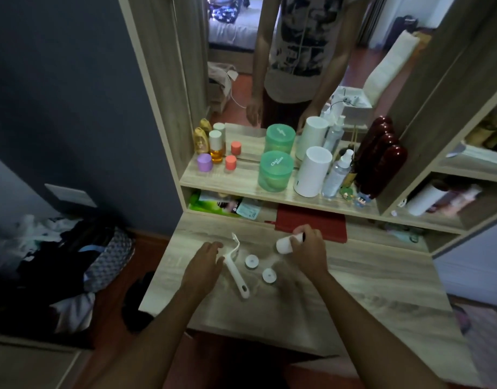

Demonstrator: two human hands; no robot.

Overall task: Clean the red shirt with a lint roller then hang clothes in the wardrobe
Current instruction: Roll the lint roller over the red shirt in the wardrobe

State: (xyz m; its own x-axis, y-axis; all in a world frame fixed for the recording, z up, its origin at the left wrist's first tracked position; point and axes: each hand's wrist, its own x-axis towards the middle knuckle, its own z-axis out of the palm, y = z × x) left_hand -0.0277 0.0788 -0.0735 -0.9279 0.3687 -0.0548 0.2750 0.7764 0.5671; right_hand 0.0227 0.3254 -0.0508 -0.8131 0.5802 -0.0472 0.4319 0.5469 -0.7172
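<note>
A white lint roller handle [236, 269] lies on the wooden desk [368, 276], taken apart from its roll. Two small white round end caps [252, 261] [269, 275] rest just right of it. My left hand [203, 266] hovers over the handle's upper part, fingers apart, touching or nearly touching it. My right hand [307, 247] is shut on a white paper roll [284, 245] lying on its side near the back of the desk. No red shirt shows in this view.
A red flat folder [312, 220] lies under the shelf behind my right hand. The shelf above holds a green tub [275, 171], a white cylinder [312, 171], bottles and small jars. A mirror [284, 51] stands behind. Piled clothes and a bag [73, 248] sit on the floor left.
</note>
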